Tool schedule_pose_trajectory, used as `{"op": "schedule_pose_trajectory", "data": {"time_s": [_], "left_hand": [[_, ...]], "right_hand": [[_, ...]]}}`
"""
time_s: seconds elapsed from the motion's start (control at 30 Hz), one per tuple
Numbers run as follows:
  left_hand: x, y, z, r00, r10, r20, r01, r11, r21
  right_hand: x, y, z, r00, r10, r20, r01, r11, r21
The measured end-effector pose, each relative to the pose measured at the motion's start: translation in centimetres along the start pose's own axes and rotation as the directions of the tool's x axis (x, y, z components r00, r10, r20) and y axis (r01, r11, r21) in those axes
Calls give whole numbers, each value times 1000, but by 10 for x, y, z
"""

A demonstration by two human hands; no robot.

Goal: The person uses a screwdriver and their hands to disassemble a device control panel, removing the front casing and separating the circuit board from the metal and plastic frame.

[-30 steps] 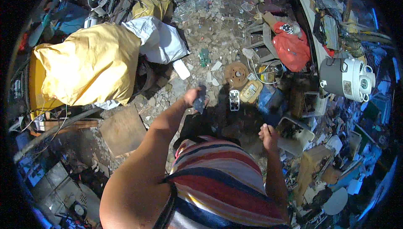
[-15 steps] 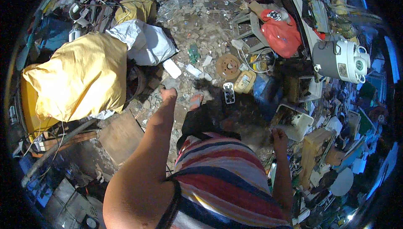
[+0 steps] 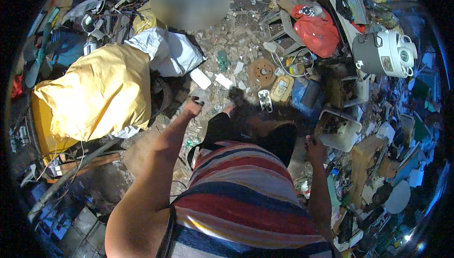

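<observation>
My left hand [image 3: 193,107] hangs above the rubble floor with its fingers curled in. Something dark shows at its fingertips, too small to name. Just ahead of it lie a white flat block [image 3: 200,78] and a smaller white piece [image 3: 223,81]. On the other side, my right hand [image 3: 315,150] is low and in shadow, its fingers bent and too dark to read. Nearest to that hand is a pale plastic bin [image 3: 348,136] with dark scraps inside. Between the hands, farther off, are a white slotted plate [image 3: 265,100], a yellowish plastic container [image 3: 282,88] and a rusty disc [image 3: 261,72].
Yellow [image 3: 101,95] and white [image 3: 165,52] sacks stand at the left. To the right are a red bag [image 3: 318,33], a grey-and-white cooker-like appliance [image 3: 382,54] and heaped scrap. A metal pole [image 3: 75,177] crosses the lower left. Broken pieces cover the floor.
My view has shifted, so most floor things sit farther right. My left hand still hangs near the white block. A blurred patch now covers part of the far floor.
</observation>
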State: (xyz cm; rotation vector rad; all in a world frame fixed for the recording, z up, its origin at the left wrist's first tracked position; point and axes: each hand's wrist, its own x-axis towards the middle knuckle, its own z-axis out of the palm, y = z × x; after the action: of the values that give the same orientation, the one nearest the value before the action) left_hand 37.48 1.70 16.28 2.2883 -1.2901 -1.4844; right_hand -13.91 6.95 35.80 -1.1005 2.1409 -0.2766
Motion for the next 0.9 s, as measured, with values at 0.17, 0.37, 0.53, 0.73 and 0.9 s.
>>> {"op": "schedule_pose_trajectory", "data": {"time_s": [0.17, 0.37, 0.53, 0.73, 0.9], "left_hand": [[8, -73, -51, 984, 80, -160, -79, 997, 15], [-19, -45, -35, 980, 129, -150, -134, 991, -23], [-21, -71, 11, 921, 137, 365, -191, 974, 118], [34, 8, 4, 814, 15, 580, -258, 905, 339], [129, 199, 32, 638, 346, 688, -591, 792, 150]], "right_hand": [[9, 18, 22, 990, -116, 77, 120, 992, -48], [-2, 14, 9, 995, -56, 79, 76, 957, -281], [1, 39, 1, 996, -77, -49, 73, 993, -93], [-74, 91, -9, 975, 139, -171, -124, 988, 96], [-151, 246, 55, 907, 386, -168, -390, 921, 8]]}}
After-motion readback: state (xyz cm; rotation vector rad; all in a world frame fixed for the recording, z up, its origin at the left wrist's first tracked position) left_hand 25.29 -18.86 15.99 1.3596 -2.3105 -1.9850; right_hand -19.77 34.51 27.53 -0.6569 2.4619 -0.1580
